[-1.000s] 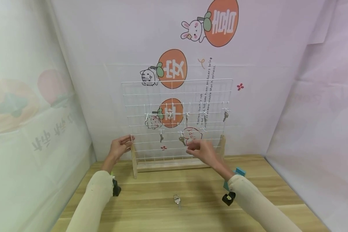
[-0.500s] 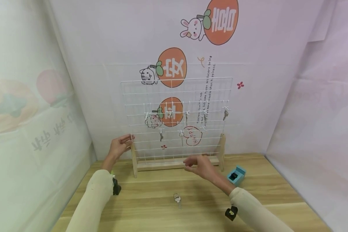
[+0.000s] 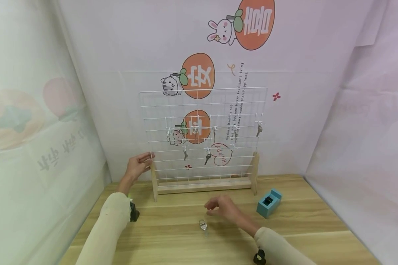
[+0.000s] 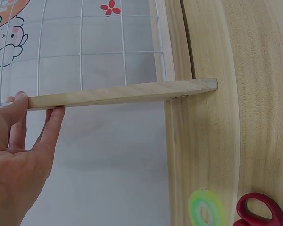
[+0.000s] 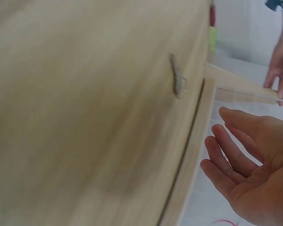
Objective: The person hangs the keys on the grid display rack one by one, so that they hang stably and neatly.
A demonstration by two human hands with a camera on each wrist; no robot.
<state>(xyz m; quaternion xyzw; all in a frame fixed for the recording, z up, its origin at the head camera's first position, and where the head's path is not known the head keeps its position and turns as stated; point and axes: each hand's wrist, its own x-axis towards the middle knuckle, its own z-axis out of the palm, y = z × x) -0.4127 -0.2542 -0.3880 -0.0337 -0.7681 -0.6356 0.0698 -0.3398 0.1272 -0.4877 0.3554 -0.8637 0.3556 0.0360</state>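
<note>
My left hand (image 3: 137,167) pinches the top of the left wooden post (image 4: 118,94) of a white wire grid rack (image 3: 172,151), thumb on one side and fingers on the other. Several keys hang from small white hooks on the grid, among them one key (image 3: 208,158) in the lower row and another key (image 3: 259,130) at upper right. A single key with a ring (image 3: 203,225) lies on the table in front of the rack. Just above and to the right of it hovers my right hand (image 3: 223,209), holding nothing, its fingers loosely bent and apart in the right wrist view.
A light-blue block-shaped holder with a black piece (image 3: 269,203) stands right of my right hand. In the left wrist view, a green-yellow tape roll (image 4: 206,208) and red-handled scissors (image 4: 260,209) lie left of the rack. White printed cloth (image 3: 345,110) encloses the table.
My right hand has come down from beside the lower hanging key to just over the key on the table. That hanging key has swung. My left hand has stayed on the post.
</note>
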